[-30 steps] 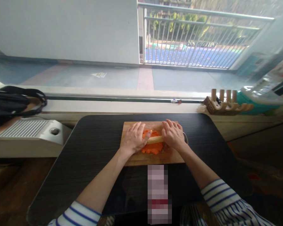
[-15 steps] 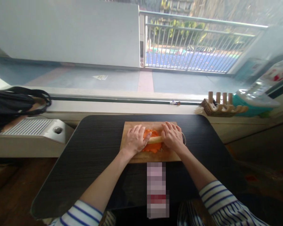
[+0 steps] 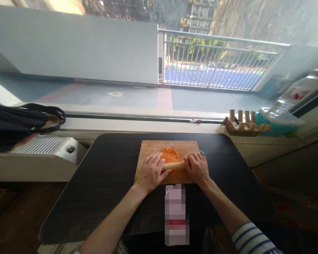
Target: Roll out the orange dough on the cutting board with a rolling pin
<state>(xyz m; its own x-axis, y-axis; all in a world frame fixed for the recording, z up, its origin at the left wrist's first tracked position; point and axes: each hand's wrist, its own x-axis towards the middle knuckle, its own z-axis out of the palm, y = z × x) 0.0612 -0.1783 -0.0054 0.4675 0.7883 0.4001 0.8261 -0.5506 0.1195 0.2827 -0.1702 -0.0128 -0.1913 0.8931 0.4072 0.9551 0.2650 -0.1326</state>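
A wooden rolling pin (image 3: pixel 174 165) lies across a flat piece of orange dough (image 3: pixel 169 155) on a wooden board (image 3: pixel 153 145). My left hand (image 3: pixel 151 172) presses on the pin's left end with its fingers laid over it. My right hand (image 3: pixel 198 169) covers the pin's right end in the same way, fingers curled over it. The pin sits at the near edge of the dough, close to the board's front edge. The board rests on a dark table (image 3: pixel 108 176).
A white radiator-like unit (image 3: pixel 42 150) with a black bag (image 3: pixel 18 121) on top stands left of the table. On the windowsill at right sit a wooden rack (image 3: pixel 242 123) and a teal container (image 3: pixel 277 125). A window and railing lie beyond.
Both hands drew the rolling pin toward me, from the middle of the dough to its near edge, uncovering the far part of the dough. The camera tilted up a little.
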